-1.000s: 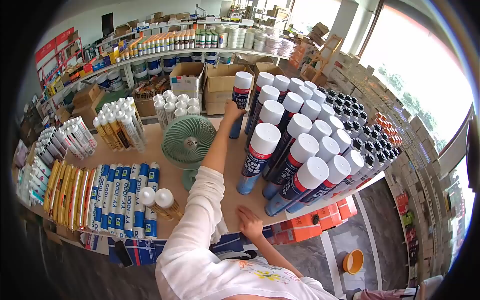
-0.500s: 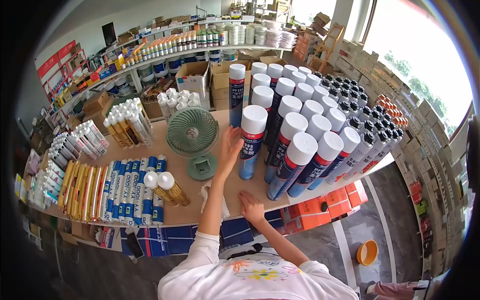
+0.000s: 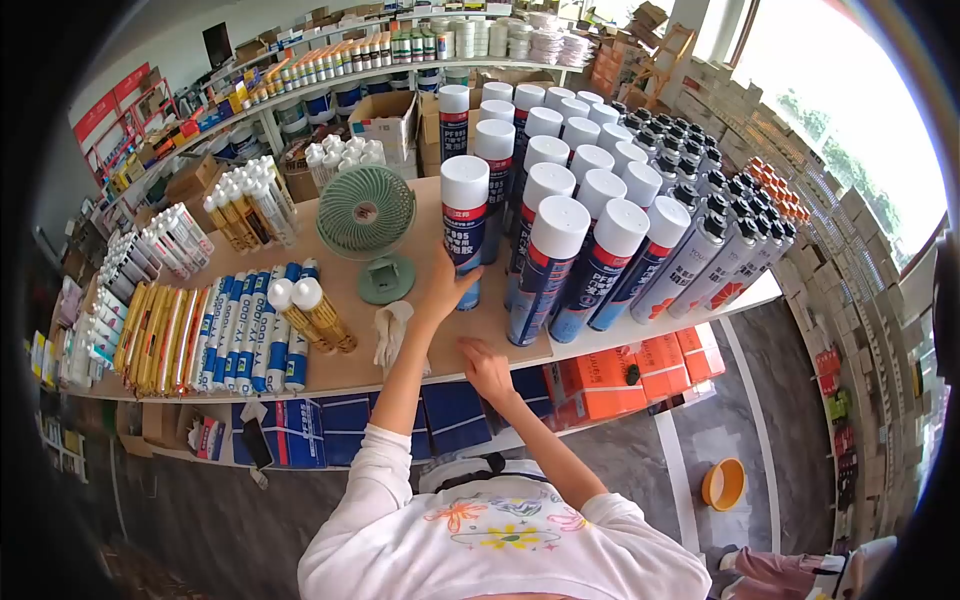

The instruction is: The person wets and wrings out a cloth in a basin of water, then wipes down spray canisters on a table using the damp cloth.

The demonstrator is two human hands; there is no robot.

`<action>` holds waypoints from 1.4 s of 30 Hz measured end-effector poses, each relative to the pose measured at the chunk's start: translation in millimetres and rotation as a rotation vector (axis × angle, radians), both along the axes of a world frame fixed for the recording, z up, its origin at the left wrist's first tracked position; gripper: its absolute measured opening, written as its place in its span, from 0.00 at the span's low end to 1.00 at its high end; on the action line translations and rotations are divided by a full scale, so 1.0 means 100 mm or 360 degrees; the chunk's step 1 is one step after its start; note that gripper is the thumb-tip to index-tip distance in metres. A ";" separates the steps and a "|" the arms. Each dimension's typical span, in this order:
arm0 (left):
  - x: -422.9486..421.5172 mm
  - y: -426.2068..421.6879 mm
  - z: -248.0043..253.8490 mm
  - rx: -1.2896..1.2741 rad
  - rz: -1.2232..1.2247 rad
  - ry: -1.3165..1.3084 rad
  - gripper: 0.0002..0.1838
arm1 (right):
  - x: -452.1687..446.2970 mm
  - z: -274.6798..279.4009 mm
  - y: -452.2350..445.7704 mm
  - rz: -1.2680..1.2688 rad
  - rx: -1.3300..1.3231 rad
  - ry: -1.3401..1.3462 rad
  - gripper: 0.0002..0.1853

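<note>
A foam spray can [image 3: 463, 222] with a white cap and a dark blue and red label stands upright at the front left of a group of similar cans. My left hand [image 3: 442, 286] is closed round its lower part, with the thumb across the front. Just below, near the table's front edge, my right hand [image 3: 487, 368] rests on the tabletop, fingers loosely spread and holding nothing. Another foam can [image 3: 548, 270] stands to the right of the held one. White gloves [image 3: 391, 335] lie left of my left forearm.
A green fan [image 3: 368, 212] stands left of the cans. Blue and white sausage packs [image 3: 262, 335] and gold-bodied cartridges [image 3: 325, 315] line the table's left side. Grey black-topped cans [image 3: 700, 260] fill the right. Orange boxes [image 3: 597, 385] sit below; a yellow bucket [image 3: 724, 484] is on the floor.
My left hand has gone from beside the front foam can to a grip on its lower part. My right hand stays on the tabletop. The whole view has shifted.
</note>
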State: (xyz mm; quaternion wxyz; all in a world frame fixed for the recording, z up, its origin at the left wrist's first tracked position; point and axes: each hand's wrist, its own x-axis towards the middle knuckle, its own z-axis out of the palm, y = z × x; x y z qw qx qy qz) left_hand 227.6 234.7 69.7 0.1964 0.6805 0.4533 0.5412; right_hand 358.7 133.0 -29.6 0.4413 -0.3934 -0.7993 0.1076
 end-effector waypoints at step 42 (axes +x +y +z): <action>-0.67 -1.19 -0.20 -0.0534 0.0632 -0.0886 0.34 | -0.35 1.77 0.38 0.0064 -0.0230 0.0831 0.44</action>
